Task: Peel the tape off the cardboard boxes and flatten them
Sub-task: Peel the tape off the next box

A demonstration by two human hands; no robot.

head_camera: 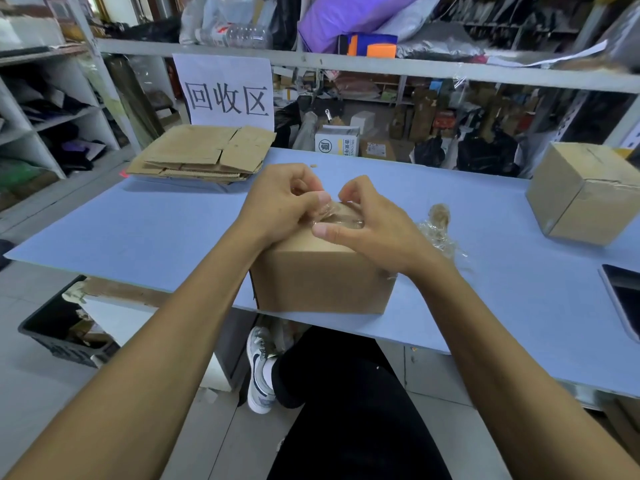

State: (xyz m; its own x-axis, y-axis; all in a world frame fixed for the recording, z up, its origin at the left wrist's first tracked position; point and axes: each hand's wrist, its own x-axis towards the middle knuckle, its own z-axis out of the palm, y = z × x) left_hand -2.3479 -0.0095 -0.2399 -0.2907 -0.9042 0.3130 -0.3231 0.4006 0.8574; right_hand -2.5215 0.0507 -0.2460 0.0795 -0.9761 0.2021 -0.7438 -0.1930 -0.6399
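Both hands, left hand [277,202] and right hand [370,223], pinch clear tape [329,211] atop the centre box [322,275]; flattened boxes [204,154] wait upper left, one sealed box [585,192] remains right.

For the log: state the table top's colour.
Light blue table top, shown best in the head view.

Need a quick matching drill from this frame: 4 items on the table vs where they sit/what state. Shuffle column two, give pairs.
1. box in hands
2. flattened cardboard stack
3. wad of peeled tape
4. second box

A. far left, below the paper sign
B. far right, untouched
C. near table edge, tape being peeled
D. just right of the right hand

Pairs: 1-C, 2-A, 3-D, 4-B
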